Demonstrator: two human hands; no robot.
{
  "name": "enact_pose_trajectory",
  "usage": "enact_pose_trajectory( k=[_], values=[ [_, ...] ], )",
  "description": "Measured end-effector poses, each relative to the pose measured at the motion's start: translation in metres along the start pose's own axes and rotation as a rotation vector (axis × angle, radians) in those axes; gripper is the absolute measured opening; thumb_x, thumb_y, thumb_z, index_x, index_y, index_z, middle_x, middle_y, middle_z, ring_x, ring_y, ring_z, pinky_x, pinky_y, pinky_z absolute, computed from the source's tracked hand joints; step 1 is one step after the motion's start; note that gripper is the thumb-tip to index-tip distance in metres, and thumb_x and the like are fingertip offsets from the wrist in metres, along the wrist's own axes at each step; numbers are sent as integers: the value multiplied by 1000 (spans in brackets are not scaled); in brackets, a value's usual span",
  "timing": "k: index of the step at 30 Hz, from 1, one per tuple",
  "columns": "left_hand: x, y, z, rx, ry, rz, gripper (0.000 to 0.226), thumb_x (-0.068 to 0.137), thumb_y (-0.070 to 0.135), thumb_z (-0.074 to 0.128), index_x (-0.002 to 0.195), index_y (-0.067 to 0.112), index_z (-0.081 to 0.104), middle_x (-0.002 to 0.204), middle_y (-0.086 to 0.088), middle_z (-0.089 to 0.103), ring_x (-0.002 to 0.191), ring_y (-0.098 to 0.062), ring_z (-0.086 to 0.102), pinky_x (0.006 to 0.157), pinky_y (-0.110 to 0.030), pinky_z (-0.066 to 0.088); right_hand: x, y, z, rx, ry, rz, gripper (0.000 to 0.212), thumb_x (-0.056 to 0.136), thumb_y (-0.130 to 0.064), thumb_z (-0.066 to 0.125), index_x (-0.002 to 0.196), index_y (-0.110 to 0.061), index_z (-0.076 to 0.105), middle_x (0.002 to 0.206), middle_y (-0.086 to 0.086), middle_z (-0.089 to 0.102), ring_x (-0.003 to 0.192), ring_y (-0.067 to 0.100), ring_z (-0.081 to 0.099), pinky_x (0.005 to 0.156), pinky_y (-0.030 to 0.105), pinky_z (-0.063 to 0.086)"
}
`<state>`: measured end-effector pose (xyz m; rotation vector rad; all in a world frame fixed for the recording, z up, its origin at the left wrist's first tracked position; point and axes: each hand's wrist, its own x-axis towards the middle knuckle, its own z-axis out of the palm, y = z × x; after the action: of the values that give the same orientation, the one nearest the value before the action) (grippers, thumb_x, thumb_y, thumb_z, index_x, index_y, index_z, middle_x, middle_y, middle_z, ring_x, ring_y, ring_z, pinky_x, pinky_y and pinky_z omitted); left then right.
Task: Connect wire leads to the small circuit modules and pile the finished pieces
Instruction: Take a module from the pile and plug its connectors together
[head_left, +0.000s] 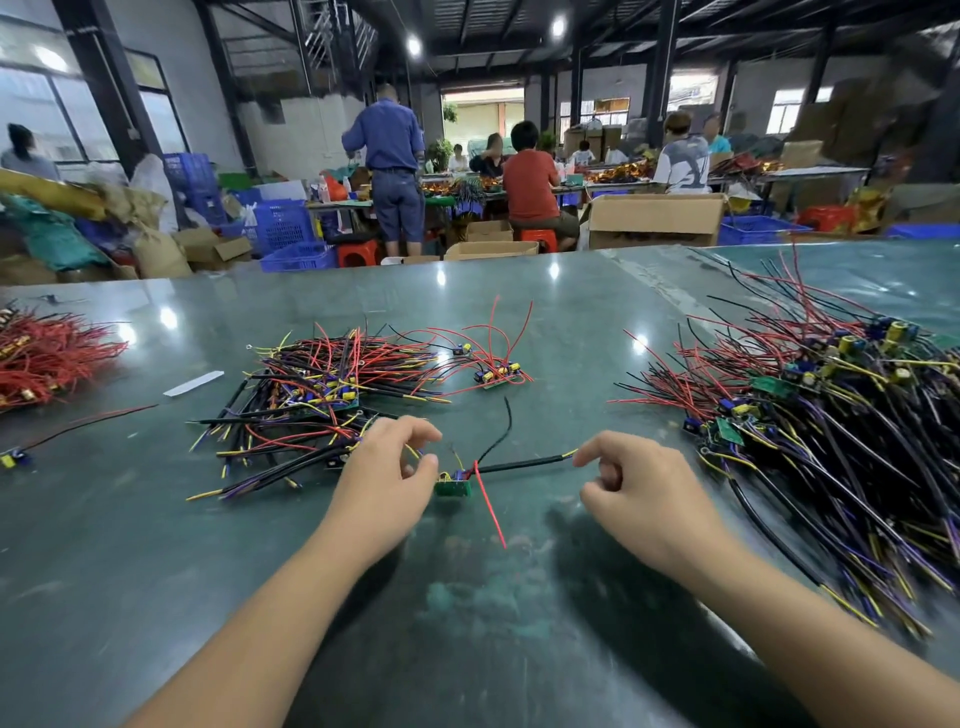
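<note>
We pinch a small green circuit module (453, 486) in our left hand (387, 480), near the table's (156, 545) front middle. Red and black leads trail from it. Our right hand (636, 486) pinches the yellow tip of its black sleeved lead (519, 464).

**Colours on my bench**

My green circuit module (453, 487) carries a blue part, with red, black and yellow-tipped leads. The table (156, 545) is dark glossy green. At its left edge lies a red wire bundle (47, 358); the piles mix red, black, purple, yellow.
</note>
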<state>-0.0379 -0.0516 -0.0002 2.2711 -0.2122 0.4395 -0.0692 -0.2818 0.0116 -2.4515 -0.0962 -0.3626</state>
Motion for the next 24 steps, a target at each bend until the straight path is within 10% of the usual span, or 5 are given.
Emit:
enact_pose_trajectory(
  k=[17, 24],
  values=[
    [-9, 8, 9, 76, -359, 98, 34, 90, 6, 52, 108, 31, 67, 102, 19, 62, 88, 7, 52, 77, -4, 34, -3, -4, 24, 36, -325, -566, 30, 86, -23, 65, 115, -31, 65, 100, -22, 52, 93, -3, 52, 86, 12, 39],
    [-8, 15, 14, -65, -288, -62, 28, 90, 42, 55, 79, 23, 73, 70, 5, 70, 69, -8, 61, 75, -34, 50, -7, -11, 25, -10, -315, -707, 20, 90, -12, 58, 102, -18, 73, 105, -4, 66, 97, 15, 58, 88, 19, 42]
  ],
)
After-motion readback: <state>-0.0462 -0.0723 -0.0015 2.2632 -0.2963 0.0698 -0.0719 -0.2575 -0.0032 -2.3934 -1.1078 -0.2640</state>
